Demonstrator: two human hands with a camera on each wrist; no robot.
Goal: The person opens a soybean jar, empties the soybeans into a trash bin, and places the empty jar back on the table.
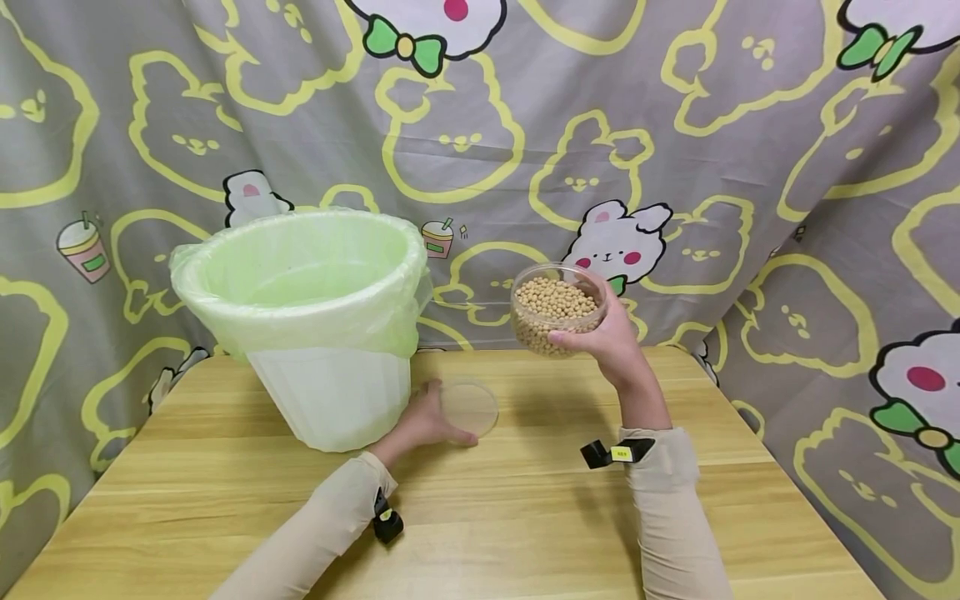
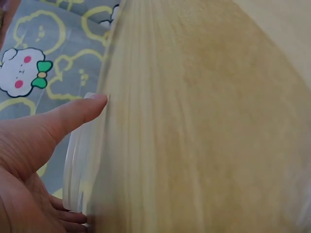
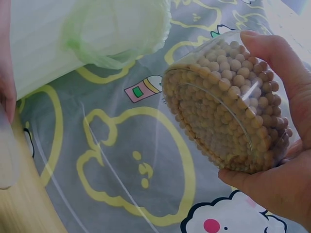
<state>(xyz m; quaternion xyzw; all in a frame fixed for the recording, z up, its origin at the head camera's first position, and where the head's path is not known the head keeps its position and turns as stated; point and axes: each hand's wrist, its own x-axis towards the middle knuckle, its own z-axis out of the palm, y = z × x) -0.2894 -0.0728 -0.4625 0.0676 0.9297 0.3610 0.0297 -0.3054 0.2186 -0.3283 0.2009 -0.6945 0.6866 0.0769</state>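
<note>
My right hand (image 1: 611,342) grips a clear round plastic tub (image 1: 525,333), its rim tilted toward me and no lid on it. Small round beige soybeans (image 1: 555,300) fill most of it, also visible through the clear wall in the right wrist view. The tub is held up above the table. Low at the tabletop, my left hand (image 1: 423,417) spans a clear round lid (image 1: 472,408), thumb at the near edge and fingers at the far edge. The left wrist view shows the lid (image 2: 74,165) edge-on between thumb and fingers.
A white bin (image 1: 330,400) lined with a pale green plastic bag (image 1: 375,325) stands at the left, right beside my left hand. The wooden table (image 1: 510,517) ends at a grey patterned curtain (image 1: 480,108) behind and at both sides.
</note>
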